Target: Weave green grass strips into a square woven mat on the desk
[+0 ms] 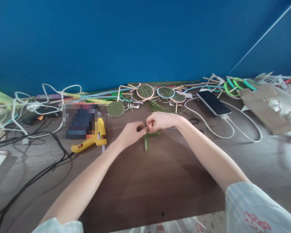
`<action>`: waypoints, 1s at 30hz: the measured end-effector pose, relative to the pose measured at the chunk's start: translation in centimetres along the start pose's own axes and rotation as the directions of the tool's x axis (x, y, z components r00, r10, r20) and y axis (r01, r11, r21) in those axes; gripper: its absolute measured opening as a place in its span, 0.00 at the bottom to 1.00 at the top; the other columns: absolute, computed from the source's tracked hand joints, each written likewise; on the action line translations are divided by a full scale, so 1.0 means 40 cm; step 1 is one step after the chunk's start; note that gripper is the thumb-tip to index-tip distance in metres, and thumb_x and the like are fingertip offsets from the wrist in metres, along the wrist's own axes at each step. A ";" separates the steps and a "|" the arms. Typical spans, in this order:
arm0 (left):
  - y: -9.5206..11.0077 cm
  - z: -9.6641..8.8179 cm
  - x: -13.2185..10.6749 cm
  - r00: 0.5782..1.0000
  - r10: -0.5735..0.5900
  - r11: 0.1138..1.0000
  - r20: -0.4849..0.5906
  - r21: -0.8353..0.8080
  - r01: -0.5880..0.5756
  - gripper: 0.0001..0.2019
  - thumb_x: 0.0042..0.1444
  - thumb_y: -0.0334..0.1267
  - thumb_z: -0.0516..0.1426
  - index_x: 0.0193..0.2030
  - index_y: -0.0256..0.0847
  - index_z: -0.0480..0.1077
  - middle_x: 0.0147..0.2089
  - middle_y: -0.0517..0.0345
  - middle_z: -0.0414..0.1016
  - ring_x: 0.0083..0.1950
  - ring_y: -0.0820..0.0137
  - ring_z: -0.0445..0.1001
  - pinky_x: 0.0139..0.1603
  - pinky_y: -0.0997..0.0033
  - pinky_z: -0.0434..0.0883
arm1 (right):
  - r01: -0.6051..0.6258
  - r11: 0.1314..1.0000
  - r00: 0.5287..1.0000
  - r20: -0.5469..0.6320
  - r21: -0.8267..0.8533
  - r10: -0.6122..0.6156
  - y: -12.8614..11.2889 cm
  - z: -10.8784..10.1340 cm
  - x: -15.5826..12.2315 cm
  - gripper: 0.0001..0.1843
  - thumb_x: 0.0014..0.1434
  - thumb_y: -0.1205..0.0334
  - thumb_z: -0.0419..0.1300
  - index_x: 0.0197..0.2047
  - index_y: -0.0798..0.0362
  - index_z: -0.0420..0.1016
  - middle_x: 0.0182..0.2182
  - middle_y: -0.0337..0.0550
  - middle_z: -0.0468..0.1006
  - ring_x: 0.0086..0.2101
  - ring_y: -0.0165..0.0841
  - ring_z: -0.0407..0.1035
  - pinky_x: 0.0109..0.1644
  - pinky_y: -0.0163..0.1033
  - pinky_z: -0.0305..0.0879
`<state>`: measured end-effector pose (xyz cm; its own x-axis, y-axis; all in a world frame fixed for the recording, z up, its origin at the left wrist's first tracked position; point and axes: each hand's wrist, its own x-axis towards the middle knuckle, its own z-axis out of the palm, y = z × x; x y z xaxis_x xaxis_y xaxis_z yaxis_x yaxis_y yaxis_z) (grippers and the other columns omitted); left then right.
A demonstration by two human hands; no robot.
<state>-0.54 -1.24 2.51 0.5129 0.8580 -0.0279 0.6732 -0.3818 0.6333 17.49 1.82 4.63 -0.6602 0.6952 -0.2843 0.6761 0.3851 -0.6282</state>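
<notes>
Both hands meet over the middle of the brown table, their fingertips pinched close together on a few green leaf strips (146, 142). One strip hangs toward me and another sticks out to the right, so they seem to cross under the fingers. My left hand (132, 133) grips them from the left with thumb and forefinger. My right hand (160, 121) curls in from the right, its fingertips touching the strips. The crossing point itself is hidden by the fingers. Just behind the hands lies a bundle of thin green leaf strips (157, 106).
A yellow glue gun (97, 137) lies left, its black cord (38, 173) running toward me. Round woven green fans (145, 91) with coloured rims line the blue wall. A phone (213, 102) on a white cable and brown cardboard (266, 106) lie right. White cables (14, 110) tangle at far left.
</notes>
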 end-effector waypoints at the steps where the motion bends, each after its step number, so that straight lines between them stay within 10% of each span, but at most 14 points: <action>1: 0.000 0.000 -0.001 1.000 0.008 1.000 0.011 -0.021 -0.008 0.12 0.52 0.43 0.49 0.29 0.38 0.70 0.26 0.61 0.72 0.28 0.73 0.66 0.31 0.74 0.62 | 0.019 1.000 1.000 -0.009 -0.015 -0.019 -0.001 0.001 0.001 0.06 0.43 0.61 0.60 0.25 0.55 0.71 0.25 0.37 0.70 0.26 0.27 0.62 0.28 0.32 0.54; 18: -0.006 0.007 -0.001 0.999 0.050 0.995 0.002 -0.084 -0.049 0.09 0.46 0.33 0.50 0.33 0.38 0.70 0.32 0.60 0.75 0.33 0.71 0.72 0.36 0.74 0.66 | 0.163 0.986 0.976 -0.141 -0.030 -0.166 -0.011 0.008 0.003 0.04 0.45 0.62 0.62 0.24 0.53 0.74 0.33 0.39 0.66 0.31 0.27 0.61 0.33 0.34 0.56; 30: -0.005 0.002 -0.002 1.000 0.014 0.996 0.022 -0.088 -0.012 0.10 0.46 0.30 0.50 0.34 0.41 0.69 0.36 0.59 0.76 0.37 0.71 0.73 0.41 0.71 0.67 | -0.127 0.992 0.984 -0.125 0.008 0.127 0.007 -0.023 -0.018 0.12 0.45 0.66 0.55 0.36 0.51 0.73 0.31 0.40 0.76 0.30 0.29 0.66 0.32 0.33 0.57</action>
<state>-0.65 -1.25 2.30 0.5339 0.8448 -0.0358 0.6171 -0.3603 0.6995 18.47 2.00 5.33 -0.5231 0.8087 -0.2691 0.7515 0.2887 -0.5932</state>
